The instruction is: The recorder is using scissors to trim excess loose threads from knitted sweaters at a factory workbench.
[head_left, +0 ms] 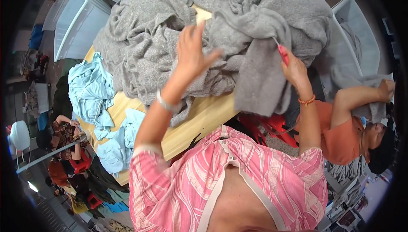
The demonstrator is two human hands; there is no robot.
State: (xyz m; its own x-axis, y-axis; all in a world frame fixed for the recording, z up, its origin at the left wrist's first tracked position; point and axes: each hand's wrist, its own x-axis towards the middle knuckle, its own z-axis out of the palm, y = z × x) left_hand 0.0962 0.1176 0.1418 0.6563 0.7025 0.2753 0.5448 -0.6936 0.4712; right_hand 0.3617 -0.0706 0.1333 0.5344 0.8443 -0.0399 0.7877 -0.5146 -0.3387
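A thin-bladed tool with a red handle [283,55] is gripped in my right hand [294,71]. Its metal tip points up and left, against the grey knit garment [262,77] that hangs over the table's front edge. My left hand [190,50] is held over the heap of grey knitwear [144,41], fingers spread and thumb apart, with nothing in it. Whether its fingertips touch the fabric I cannot tell. The grey heap covers most of the far side of the table.
Light blue garments [90,89] lie on the left of the wooden table [199,123]. Pale plastic bins stand at the far left [78,24] and right [361,36]. Close on my right sits a co-worker in orange [340,136]; another person [63,134] works at the left.
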